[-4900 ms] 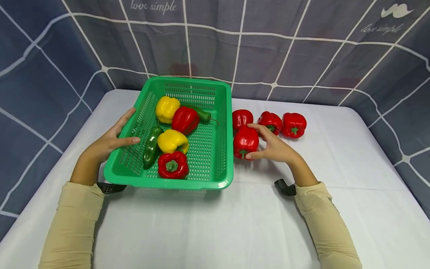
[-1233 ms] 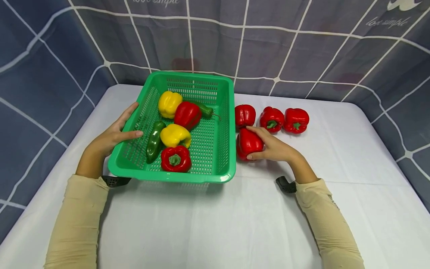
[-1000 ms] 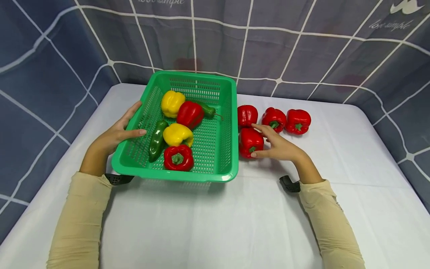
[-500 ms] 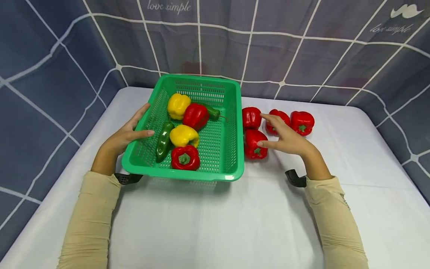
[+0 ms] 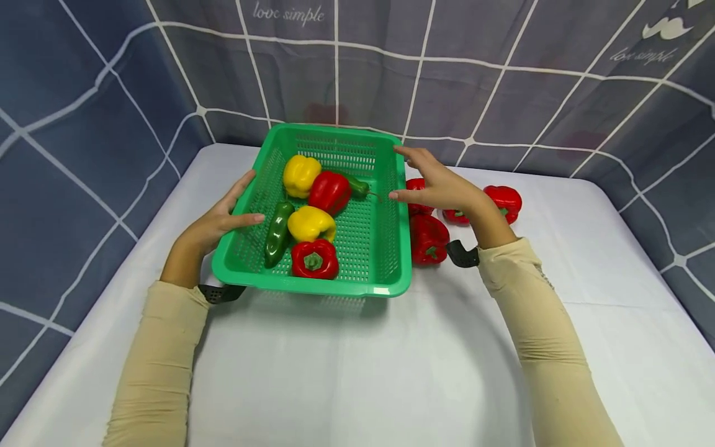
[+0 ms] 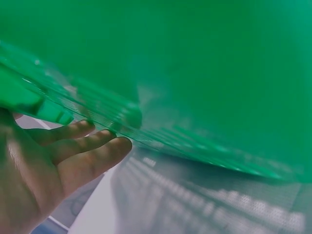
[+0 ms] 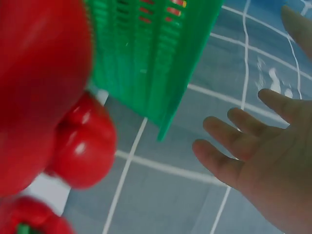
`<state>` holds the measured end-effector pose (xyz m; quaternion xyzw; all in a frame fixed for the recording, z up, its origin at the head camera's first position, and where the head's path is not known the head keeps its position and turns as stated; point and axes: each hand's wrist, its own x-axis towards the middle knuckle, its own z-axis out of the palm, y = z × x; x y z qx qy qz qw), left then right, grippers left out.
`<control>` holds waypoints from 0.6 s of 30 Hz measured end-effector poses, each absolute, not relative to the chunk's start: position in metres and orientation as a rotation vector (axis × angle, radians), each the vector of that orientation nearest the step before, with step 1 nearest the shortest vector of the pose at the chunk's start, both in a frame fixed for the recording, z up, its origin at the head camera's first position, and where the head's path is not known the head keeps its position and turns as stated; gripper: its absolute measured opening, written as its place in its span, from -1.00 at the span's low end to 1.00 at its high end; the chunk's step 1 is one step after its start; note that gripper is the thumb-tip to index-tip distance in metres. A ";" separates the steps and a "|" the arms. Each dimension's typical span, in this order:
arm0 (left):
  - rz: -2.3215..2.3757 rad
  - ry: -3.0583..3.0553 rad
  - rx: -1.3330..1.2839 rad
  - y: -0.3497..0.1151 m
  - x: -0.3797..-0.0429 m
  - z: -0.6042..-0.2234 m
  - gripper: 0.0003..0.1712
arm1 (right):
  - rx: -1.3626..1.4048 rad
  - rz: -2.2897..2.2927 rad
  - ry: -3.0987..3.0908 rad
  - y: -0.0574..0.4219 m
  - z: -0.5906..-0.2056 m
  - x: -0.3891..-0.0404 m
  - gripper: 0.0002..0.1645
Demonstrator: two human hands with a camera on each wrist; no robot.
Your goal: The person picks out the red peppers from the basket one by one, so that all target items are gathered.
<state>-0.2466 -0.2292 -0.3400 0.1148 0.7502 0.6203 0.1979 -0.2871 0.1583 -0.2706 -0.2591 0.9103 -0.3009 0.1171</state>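
Basket (image 5: 313,286): between the two hands, six peppers (image 5: 329,193) inside; raised or resting, hard to tell.
Left hand (image 5: 215,225): pinching left rim of basket — thumb over, fingers straight along outer wall.
Right hand (image 5: 438,184): fingers spread, holding nothing, by right rim of basket; contact uncertain.
Loose reds (image 5: 429,240): right of basket, two just beside its wall; liable to be shoved by a rightward slide.
Load: apt to roll under uneven tilt.
Bracket (image 5: 462,254): could knock loose reds on a low sweep.
Table (image 5: 313,372): far edge close behind basket — widest room on near side.

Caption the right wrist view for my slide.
An open right hand near a green basket and red peppers.
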 end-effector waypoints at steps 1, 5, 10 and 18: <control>1.736 2.096 0.323 -0.229 -0.247 -0.340 0.00 | -0.768 -0.855 2.661 0.151 -0.268 -0.291 0.04; 1.727 2.105 0.324 -0.229 -0.248 -0.340 0.01 | -0.801 -0.764 2.647 0.124 -0.262 -0.306 0.06; 1.735 2.096 0.330 -0.229 -0.249 -0.342 0.02 | -0.784 -0.583 2.617 0.092 -0.262 -0.320 0.08; 1.749 2.081 0.346 -0.234 -0.249 -0.343 0.04 | -0.694 -0.342 2.542 0.059 -0.263 -0.334 0.13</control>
